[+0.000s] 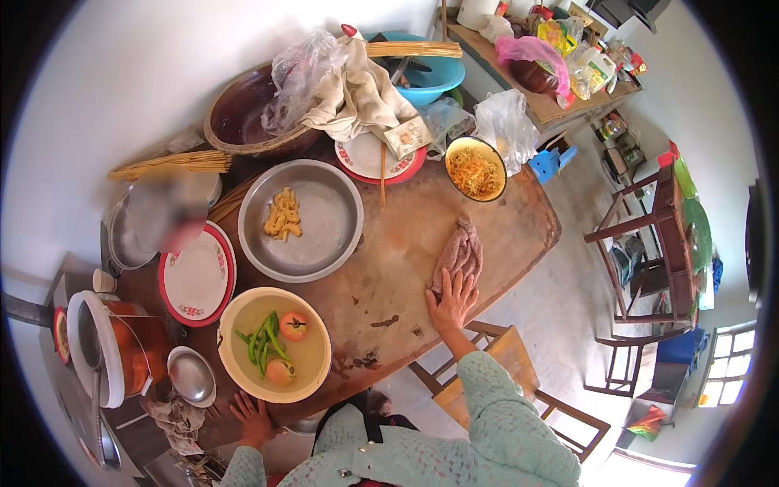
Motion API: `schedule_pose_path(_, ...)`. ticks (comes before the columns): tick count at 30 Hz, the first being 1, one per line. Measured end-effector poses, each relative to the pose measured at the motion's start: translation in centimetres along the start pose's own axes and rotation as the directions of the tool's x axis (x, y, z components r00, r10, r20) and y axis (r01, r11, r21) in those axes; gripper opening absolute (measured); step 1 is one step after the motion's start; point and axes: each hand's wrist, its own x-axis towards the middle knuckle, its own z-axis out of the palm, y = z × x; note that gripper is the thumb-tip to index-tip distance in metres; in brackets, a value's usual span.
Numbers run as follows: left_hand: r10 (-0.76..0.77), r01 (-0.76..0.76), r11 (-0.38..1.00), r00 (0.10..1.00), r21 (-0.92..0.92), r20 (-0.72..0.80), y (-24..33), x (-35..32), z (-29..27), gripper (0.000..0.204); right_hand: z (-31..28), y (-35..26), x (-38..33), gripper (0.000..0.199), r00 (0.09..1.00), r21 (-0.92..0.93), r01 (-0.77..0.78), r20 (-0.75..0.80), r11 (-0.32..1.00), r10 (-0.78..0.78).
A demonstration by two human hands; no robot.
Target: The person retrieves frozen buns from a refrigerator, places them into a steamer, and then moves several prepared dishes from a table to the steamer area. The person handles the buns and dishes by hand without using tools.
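My right hand point(453, 304) lies with its fingers stretched out over the near end of a brownish cloth point(459, 252). The cloth is bunched lengthwise on the wooden table point(389, 268), close to its right edge. At the table's near edge, my left hand point(254, 420) rests with fingers apart and holds nothing. Just beyond it stands a cream basin point(230, 375) of water with green peppers point(261, 345) and two tomatoes point(293, 325). A small metal bowl point(192, 375) is to the left of that basin.
Farther back are a steel basin point(333, 227) with yellowish pieces, red-rimmed plates point(191, 284) and a bowl of shredded food point(475, 172). A lidless bucket point(122, 349) stands left. A large brown basin point(243, 114) sits by the wall; a wooden chair point(495, 377) is at the near right.
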Motion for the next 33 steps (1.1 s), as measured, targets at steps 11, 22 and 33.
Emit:
schedule_pose_path(11,-0.025,0.027,0.999,0.998,0.034,-0.058,0.7,-0.6,0.1,0.136,0.4,0.3,0.1,0.068,0.999,-0.014,0.0,0.038,1.0,0.001)
schedule_pose_path(22,-0.116,0.116,0.993,0.993,0.004,-0.009,1.8,-0.2,-0.7,0.138,-1.0,0.2,1.1,0.069,0.991,0.037,-0.031,0.132,0.999,0.026)
schedule_pose_path(33,-0.198,0.198,0.98,0.979,0.019,0.038,2.5,-0.2,-0.7,0.14,-1.6,6.6,21.4,0.064,0.728,0.699,-0.448,0.647,-0.557,0.227)
